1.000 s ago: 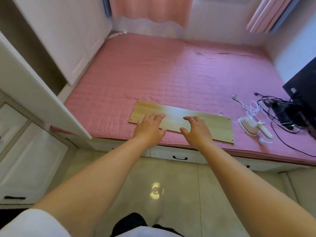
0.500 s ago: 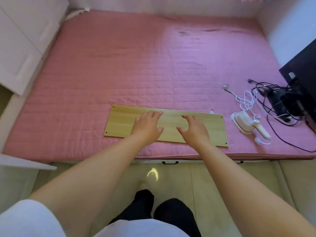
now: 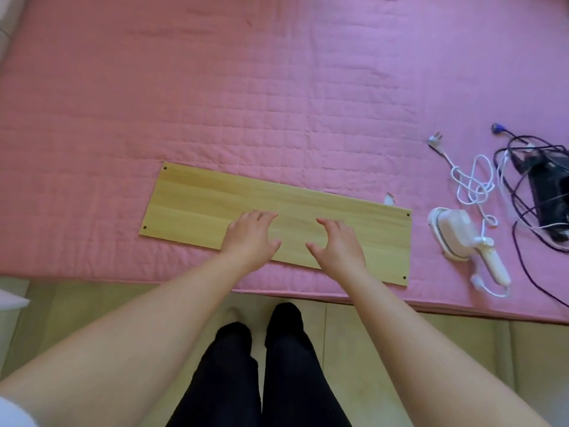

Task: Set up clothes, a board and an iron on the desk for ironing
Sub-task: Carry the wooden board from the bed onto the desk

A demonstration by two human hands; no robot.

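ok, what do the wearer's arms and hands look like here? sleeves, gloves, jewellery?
Both forearms are bare up to the hands. The left hand and right hand wear no gloves, and no rings or watch are visible. A bit of white sleeve shows at the lower left corner, on the left arm. No markings or cables on either arm.

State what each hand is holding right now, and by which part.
Nothing is gripped. The left hand and right hand rest on top of the wooden board, near its middle.
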